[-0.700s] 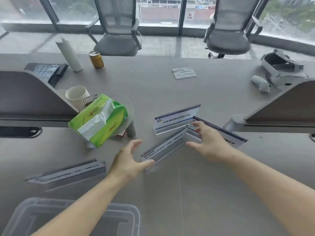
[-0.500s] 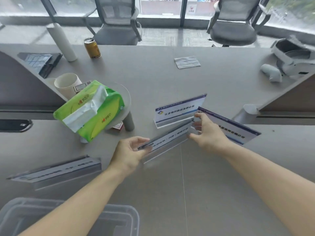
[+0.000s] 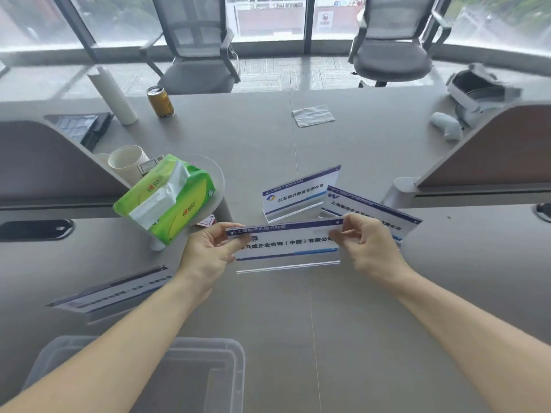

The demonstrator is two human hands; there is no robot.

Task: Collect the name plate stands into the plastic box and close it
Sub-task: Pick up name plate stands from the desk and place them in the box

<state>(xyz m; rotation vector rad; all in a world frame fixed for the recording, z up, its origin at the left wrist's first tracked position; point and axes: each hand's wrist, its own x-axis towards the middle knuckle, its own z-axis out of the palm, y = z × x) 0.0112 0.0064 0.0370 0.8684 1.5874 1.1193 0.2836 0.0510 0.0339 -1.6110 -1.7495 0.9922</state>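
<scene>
Above desk [image 3: 372,338], hands pinch name plate stand [image 3: 287,245] ends.

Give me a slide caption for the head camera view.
Both hands, left hand and right hand, hold one name plate stand above the table, plastic box nearby.

Plastic box [image 3: 208,353] cut off below

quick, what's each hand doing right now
left hand: closed on the left end of the name plate stand
right hand: closed on the right end of the same stand
</scene>
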